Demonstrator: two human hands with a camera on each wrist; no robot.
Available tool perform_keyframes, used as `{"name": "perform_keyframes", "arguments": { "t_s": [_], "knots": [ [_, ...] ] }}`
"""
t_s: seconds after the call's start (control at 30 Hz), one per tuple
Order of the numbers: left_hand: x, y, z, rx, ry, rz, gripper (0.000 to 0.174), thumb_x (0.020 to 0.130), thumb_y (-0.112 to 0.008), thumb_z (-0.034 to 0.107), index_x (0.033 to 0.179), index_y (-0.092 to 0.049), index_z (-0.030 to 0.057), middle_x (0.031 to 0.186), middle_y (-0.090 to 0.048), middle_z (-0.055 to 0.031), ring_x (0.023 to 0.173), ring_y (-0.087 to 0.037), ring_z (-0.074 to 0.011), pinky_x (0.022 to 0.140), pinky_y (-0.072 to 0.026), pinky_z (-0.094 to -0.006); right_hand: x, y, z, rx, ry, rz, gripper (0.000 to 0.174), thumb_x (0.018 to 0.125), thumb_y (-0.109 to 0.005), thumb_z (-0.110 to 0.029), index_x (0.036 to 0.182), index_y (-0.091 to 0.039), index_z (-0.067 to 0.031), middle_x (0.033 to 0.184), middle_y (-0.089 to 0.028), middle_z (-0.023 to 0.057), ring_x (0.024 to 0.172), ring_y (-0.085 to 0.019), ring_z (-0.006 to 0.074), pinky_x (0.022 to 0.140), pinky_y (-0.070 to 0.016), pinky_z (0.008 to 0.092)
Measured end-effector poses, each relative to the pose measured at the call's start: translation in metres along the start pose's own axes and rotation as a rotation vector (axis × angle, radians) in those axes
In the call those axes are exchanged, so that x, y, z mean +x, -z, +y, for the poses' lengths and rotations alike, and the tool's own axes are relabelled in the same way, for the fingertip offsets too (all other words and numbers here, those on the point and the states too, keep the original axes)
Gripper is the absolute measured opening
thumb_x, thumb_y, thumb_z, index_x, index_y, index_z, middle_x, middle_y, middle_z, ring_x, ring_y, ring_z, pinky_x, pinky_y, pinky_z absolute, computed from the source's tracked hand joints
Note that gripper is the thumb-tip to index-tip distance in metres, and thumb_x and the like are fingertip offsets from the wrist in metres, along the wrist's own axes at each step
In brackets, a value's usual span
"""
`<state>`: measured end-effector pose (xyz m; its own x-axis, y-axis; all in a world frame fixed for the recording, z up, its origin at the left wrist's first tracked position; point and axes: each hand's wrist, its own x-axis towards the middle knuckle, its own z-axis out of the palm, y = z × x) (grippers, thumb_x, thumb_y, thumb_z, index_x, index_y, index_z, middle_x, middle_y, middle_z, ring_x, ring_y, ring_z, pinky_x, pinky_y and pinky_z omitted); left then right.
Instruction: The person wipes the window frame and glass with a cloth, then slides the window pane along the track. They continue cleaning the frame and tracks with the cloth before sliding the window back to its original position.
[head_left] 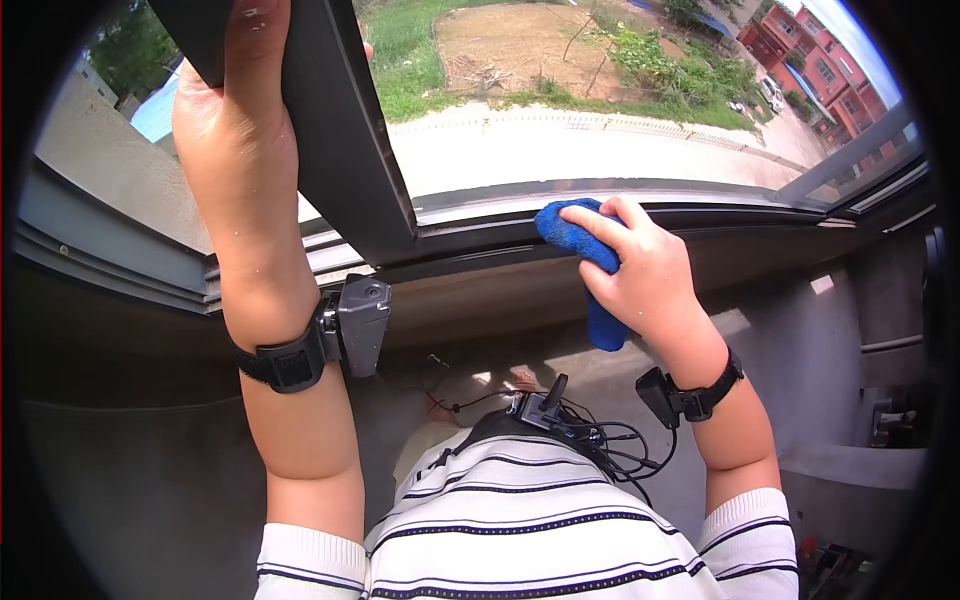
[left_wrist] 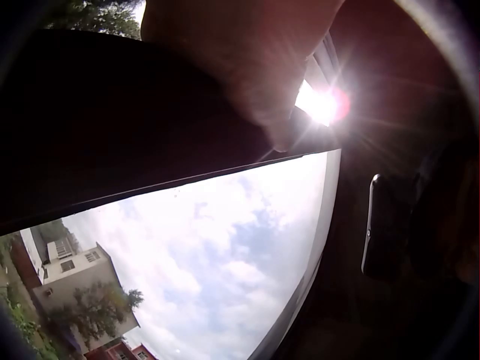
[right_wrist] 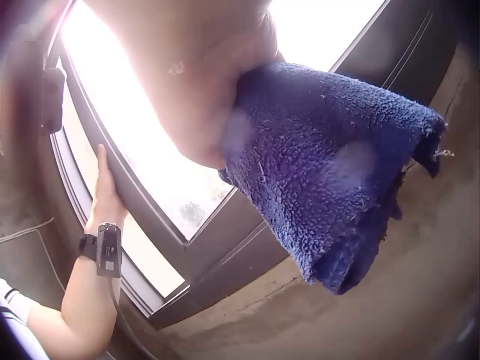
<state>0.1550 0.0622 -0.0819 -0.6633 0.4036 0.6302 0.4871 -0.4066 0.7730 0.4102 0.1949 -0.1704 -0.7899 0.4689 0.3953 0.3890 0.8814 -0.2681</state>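
My right hand [head_left: 645, 265] holds a folded blue towelling cloth [head_left: 606, 322] against the dark bottom rail of the window, with the fingers over its top and a loose end hanging below the palm. In the right wrist view the cloth [right_wrist: 322, 157] spreads out from under the hand, its lower edge frayed. Up at the left, my left hand [head_left: 240, 130] grips the upright of the dark window frame [head_left: 345, 130]. Its thumb lies on the near face and a fingertip shows past the far edge. The left wrist view shows that hand [left_wrist: 255, 60] dark against glare.
Sliding tracks [head_left: 110, 262] run along the sill at the left. Below the window is a grey wall [head_left: 480, 340]. A device with looped cables [head_left: 625, 445] sits at the person's waist. Outside are a pale road [head_left: 560, 145], a bare plot and a red building [head_left: 825, 65].
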Motion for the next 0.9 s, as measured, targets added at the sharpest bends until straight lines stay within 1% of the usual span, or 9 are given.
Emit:
{"name": "perform_keyframes", "arguments": {
  "t_s": [0.03,0.1,0.13,0.2,0.3,0.43,0.63,0.7,0.9],
  "knots": [
    [-0.001,0.002,0.004,0.015,0.000,0.003,0.064,0.092,-0.061,0.058,0.114,-0.061,-0.0011,0.100,-0.071,-0.0184,0.088,-0.072,-0.0219,0.071,-0.0565,-0.0288,-0.004,0.005,0.009,-0.008,-0.072,-0.002,0.044,0.071,-0.070,-0.013,0.114,-0.070,-0.0192,0.099,-0.063,0.0077,0.079,-0.067,0.0270,0.069,-0.0562,0.0363],
    [-0.003,0.004,0.026,-0.294,0.013,-0.320,0.058,0.090,-0.064,0.057,0.108,-0.063,0.0014,0.092,-0.069,-0.0151,0.081,-0.070,-0.0217,0.071,-0.0561,-0.0311,-0.008,0.011,0.012,-0.024,-0.101,0.023,0.048,0.069,-0.071,-0.011,0.116,-0.070,-0.0197,0.099,-0.062,0.0084,0.079,-0.067,0.0276,0.069,-0.0563,0.0364],
    [-0.007,-0.040,0.035,0.001,0.001,0.225,0.060,0.088,-0.066,0.060,0.095,-0.060,0.0004,0.065,-0.059,-0.0040,0.049,-0.058,-0.0110,0.044,-0.0436,-0.0230,-0.006,0.014,0.002,-0.012,-0.092,0.014,0.048,0.069,-0.071,-0.011,0.116,-0.070,-0.0197,0.099,-0.062,0.0084,0.079,-0.067,0.0276,0.069,-0.0563,0.0364],
    [-0.008,-0.034,0.026,-0.033,-0.096,0.167,0.060,0.088,-0.066,0.059,0.099,-0.061,0.0004,0.071,-0.061,-0.0056,0.056,-0.062,-0.0133,0.049,-0.0472,-0.0242,0.001,0.019,-0.017,0.013,0.036,0.105,0.052,0.067,-0.072,-0.007,0.117,-0.070,-0.0211,0.099,-0.061,0.0088,0.077,-0.067,0.0279,0.069,-0.0564,0.0374],
    [-0.009,-0.033,0.030,-0.031,-0.107,0.148,0.059,0.088,-0.066,0.058,0.100,-0.061,0.0005,0.071,-0.061,-0.0049,0.058,-0.062,-0.0132,0.050,-0.0472,-0.0240,0.018,0.007,-0.056,0.029,0.301,0.053,0.072,0.062,-0.077,-0.007,0.131,-0.061,-0.0215,0.102,-0.056,0.0118,0.084,-0.063,0.0258,0.067,-0.0536,0.0345],
    [-0.006,-0.028,0.031,-0.084,-0.047,0.132,0.059,0.089,-0.066,0.058,0.101,-0.061,0.0006,0.072,-0.061,-0.0046,0.058,-0.061,-0.0130,0.051,-0.0467,-0.0236,0.028,-0.051,-0.074,-0.003,0.399,0.017,0.069,0.066,-0.076,-0.012,0.132,-0.058,-0.0060,0.100,-0.053,0.0113,0.082,-0.060,0.0235,0.065,-0.0515,0.0352],
    [-0.007,-0.028,0.036,0.004,0.057,0.195,0.059,0.088,-0.066,0.059,0.099,-0.062,0.0009,0.069,-0.060,-0.0048,0.057,-0.061,-0.0131,0.051,-0.0468,-0.0236,0.030,-0.042,-0.073,0.026,0.366,-0.026,0.059,0.068,-0.077,-0.013,0.125,-0.061,-0.0066,0.100,-0.055,0.0097,0.083,-0.061,0.0239,0.065,-0.0525,0.0351],
    [-0.009,-0.028,0.035,-0.016,0.019,0.173,0.059,0.088,-0.066,0.059,0.099,-0.062,0.0009,0.069,-0.061,-0.0051,0.057,-0.062,-0.0132,0.050,-0.0471,-0.0236,0.028,-0.034,-0.063,0.026,0.371,-0.043,0.057,0.068,-0.077,-0.013,0.123,-0.062,-0.0077,0.101,-0.055,0.0094,0.083,-0.062,0.0244,0.066,-0.0528,0.0352],
    [-0.008,-0.027,0.031,-0.072,-0.035,0.131,0.059,0.089,-0.066,0.059,0.099,-0.062,0.0006,0.069,-0.061,-0.0056,0.056,-0.063,-0.0135,0.049,-0.0479,-0.0240,0.008,-0.009,-0.015,-0.014,0.140,-0.020,0.061,0.065,-0.073,-0.005,0.123,-0.067,-0.0226,0.103,-0.059,0.0089,0.081,-0.066,0.0293,0.069,-0.0553,0.0365]
  ]
}}
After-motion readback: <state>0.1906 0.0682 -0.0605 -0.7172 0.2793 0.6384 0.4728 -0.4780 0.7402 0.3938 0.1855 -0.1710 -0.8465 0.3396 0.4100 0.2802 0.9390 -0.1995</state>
